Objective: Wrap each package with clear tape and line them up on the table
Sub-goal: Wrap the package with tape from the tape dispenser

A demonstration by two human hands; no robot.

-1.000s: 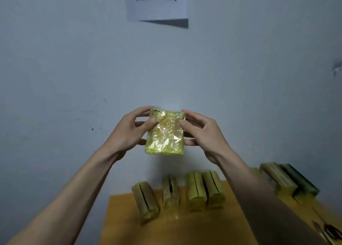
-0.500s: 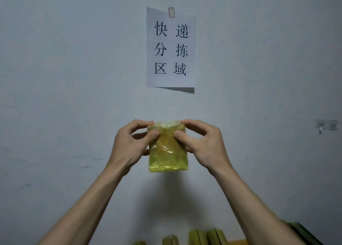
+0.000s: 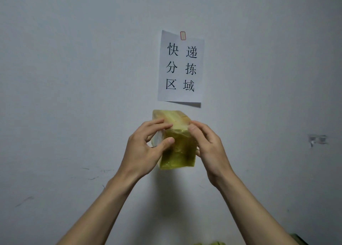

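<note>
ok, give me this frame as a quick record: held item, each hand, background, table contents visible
held item: yellow package, shiny clear wrap, held up in front of the wall
left hand: grips the package's left side, thumb on its front
right hand: grips the right side, thumb at the top front edge
background: grey wall, paper sign with printed characters just above the package
table contents: only slivers of yellow-green packages at the bottom edge

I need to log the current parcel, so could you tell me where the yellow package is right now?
In the head view the yellow package is held up mid-frame between the left hand and right hand, just below the paper sign on the wall.
</note>
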